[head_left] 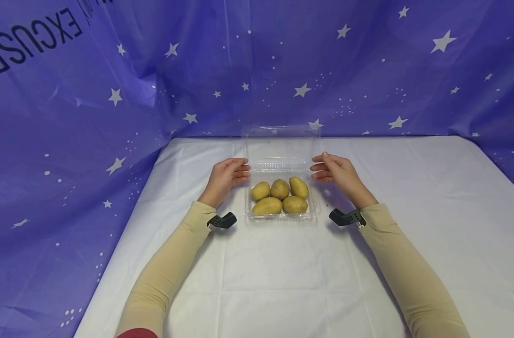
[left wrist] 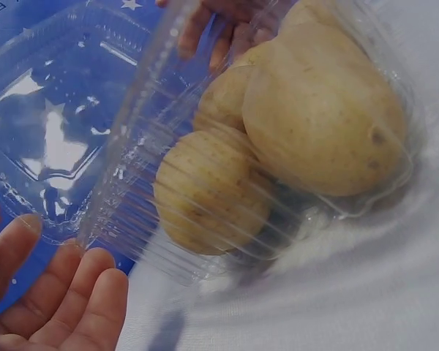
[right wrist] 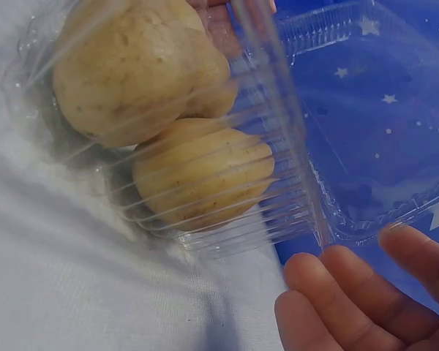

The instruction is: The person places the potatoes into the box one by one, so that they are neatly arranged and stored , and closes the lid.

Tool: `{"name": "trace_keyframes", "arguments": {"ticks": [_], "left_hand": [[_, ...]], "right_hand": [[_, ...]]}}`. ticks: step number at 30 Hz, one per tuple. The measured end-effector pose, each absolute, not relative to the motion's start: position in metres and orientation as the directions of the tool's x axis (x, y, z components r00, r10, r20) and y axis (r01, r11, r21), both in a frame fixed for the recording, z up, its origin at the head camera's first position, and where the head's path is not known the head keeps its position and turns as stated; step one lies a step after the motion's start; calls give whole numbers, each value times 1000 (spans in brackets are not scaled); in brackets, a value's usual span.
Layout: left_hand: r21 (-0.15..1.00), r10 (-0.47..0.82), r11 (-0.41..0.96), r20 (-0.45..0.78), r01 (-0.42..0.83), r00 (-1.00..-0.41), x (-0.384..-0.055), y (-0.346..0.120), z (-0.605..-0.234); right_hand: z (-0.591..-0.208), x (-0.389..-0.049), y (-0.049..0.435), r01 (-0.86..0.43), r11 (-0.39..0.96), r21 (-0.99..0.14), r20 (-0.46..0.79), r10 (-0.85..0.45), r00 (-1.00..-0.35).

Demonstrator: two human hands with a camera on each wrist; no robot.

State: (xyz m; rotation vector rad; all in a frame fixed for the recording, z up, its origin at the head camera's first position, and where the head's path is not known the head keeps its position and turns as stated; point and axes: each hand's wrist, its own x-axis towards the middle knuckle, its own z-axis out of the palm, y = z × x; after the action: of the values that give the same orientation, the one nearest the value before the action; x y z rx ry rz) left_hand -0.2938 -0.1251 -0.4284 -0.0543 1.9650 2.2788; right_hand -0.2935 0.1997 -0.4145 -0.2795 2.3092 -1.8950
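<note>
A clear plastic clamshell box (head_left: pixel 282 216) stands on the table with its lid (head_left: pixel 282 141) raised at the back. Several yellow-brown potatoes (head_left: pixel 280 189) lie in its base, in two rows. At the box's rear left corner is my left hand (head_left: pixel 226 178), its fingertips by the hinge edge and the fingers loosely extended. My right hand (head_left: pixel 335 173) mirrors it at the rear right corner, fingers relaxed and thumb close to the lid's edge. In the wrist views, fingertips of the left hand (left wrist: pixel 66 292) and right hand (right wrist: pixel 366 292) meet or nearly meet the plastic rim; neither plainly pinches it.
A white cloth (head_left: pixel 282 281) covers the table under the box. Behind and to the left hangs a purple-blue sheet (head_left: pixel 257 61) with white stars. Dark wrist mounts (head_left: pixel 346 217) jut inward from both sleeves, just in front of the box's sides.
</note>
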Motion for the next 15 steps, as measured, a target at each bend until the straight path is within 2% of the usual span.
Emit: {"name": "trace_keyframes", "arguments": {"ticks": [15], "left_hand": [[994, 63, -56, -85, -89, -994, -289, -130, -426]], "right_hand": [[-415, -291, 198, -27, 177, -984, -16, -235, -972]]}}
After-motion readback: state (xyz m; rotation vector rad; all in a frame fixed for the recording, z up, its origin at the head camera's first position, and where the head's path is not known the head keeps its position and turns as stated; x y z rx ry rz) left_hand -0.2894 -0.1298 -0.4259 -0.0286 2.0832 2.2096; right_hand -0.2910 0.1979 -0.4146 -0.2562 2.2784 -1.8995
